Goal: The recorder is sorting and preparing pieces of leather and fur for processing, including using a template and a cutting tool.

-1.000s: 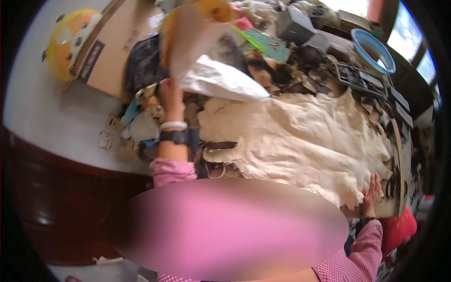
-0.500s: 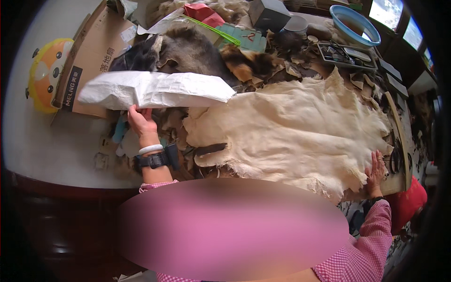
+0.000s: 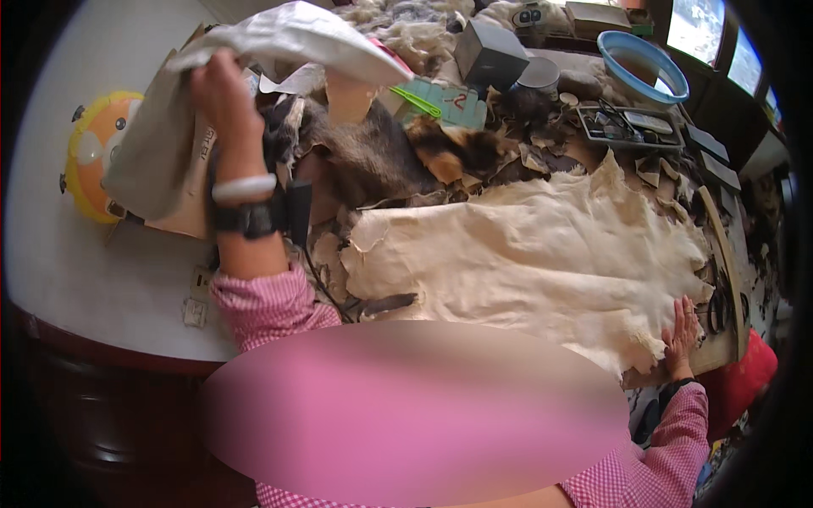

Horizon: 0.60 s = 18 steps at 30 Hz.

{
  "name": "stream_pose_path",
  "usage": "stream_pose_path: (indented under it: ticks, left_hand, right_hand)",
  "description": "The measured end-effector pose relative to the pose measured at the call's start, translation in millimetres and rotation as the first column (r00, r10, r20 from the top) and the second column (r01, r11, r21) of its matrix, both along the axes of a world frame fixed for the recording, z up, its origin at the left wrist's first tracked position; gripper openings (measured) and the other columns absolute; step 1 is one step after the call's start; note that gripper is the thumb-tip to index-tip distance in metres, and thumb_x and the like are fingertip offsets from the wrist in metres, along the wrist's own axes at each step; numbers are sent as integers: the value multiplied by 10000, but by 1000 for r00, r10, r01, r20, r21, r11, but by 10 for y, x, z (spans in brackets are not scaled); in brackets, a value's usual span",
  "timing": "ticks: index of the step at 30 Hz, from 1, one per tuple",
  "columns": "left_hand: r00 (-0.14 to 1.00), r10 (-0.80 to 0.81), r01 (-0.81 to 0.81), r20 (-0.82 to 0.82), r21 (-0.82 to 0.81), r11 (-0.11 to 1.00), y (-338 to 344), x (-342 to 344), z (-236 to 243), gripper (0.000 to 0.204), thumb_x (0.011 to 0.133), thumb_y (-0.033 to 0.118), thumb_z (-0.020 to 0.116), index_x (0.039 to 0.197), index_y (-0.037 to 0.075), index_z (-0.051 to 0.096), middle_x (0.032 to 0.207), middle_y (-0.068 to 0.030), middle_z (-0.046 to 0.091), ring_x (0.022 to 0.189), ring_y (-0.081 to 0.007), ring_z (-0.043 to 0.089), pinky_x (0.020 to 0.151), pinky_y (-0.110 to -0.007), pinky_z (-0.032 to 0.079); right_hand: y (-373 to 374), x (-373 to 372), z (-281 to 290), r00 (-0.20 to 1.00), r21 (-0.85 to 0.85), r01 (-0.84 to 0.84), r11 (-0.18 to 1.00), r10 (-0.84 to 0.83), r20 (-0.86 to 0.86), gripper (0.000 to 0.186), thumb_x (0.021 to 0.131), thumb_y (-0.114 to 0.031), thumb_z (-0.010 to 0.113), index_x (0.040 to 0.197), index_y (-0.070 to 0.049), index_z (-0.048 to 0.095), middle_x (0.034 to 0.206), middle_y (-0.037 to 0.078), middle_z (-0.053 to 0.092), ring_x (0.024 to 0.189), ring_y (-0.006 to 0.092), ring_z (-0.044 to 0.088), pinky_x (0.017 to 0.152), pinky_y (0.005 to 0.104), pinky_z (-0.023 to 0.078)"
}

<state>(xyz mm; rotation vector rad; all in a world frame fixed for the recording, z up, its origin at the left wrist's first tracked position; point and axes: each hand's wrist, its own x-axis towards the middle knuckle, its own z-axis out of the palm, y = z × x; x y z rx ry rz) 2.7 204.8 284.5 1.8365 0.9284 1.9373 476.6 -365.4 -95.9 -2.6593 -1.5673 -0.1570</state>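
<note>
My left hand (image 3: 227, 97) is raised at the upper left, closed on a crumpled white sheet (image 3: 305, 38), which hangs down over its left side. My right hand (image 3: 680, 334) lies open on the right edge of a large cream hide (image 3: 508, 250), fingers pointing away from me. The hide spreads across the middle of the table, ragged along its edges, with dark fur pieces (image 3: 364, 152) behind it. Black scissors (image 3: 720, 309) lie beside my right hand, along a long pale wooden strip (image 3: 724, 254).
A blue basin (image 3: 677, 76), a tray of tools (image 3: 627, 123) and a grey box (image 3: 491, 55) stand at the back right. Cardboard (image 3: 182, 220) and a yellow inflatable animal face (image 3: 93, 195) are at the left. A red object (image 3: 732, 372) sits below the table's right edge.
My left hand has risen up and away with the white sheet, swinging it from flat to draped over the cardboard. My right hand stays at the hide's right edge.
</note>
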Motion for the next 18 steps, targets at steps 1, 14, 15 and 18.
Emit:
stream_pose_path:
  ticks: [1,14,15,18]
  left_hand:
    - [929,209,-212,-306,24,977,154,78,90,225,835,192,524,818,-17,605,876,-179,635,895,-275,631,812,-486,519]
    - [427,43,-394,-903,-143,908,1453,899,-1254,925,765,539,627,1452,76,214,1382,-242,429,1262,-379,445,1037,-412,376]
    - [520,11,-289,-854,-164,943,1550,777,-1351,910,772,532,629,1453,94,215,1398,-239,404,1269,-388,431,1029,-419,384]
    - [632,-50,-191,-774,-218,957,1327,852,-1264,879,779,503,650,1446,111,232,1419,-240,365,1276,-401,413,1014,-430,397]
  right_hand:
    - [-16,-2,4,1000,-13,6,1000,-6,4,678,922,-538,324,1450,-113,323,1515,123,275,1406,319,225,1133,456,141]
    - [-7,94,-74,1000,-47,-22,999,22,-13,713,926,-571,283,1447,-85,313,1504,176,272,1399,353,227,1125,487,137]
    - [9,125,-100,1000,-55,-29,998,29,1,721,926,-579,274,1447,-81,311,1503,177,274,1399,354,229,1124,488,139]
    - [-66,144,-133,1000,-63,-30,998,30,4,734,925,-588,264,1449,-76,305,1503,181,273,1397,362,230,1121,489,151]
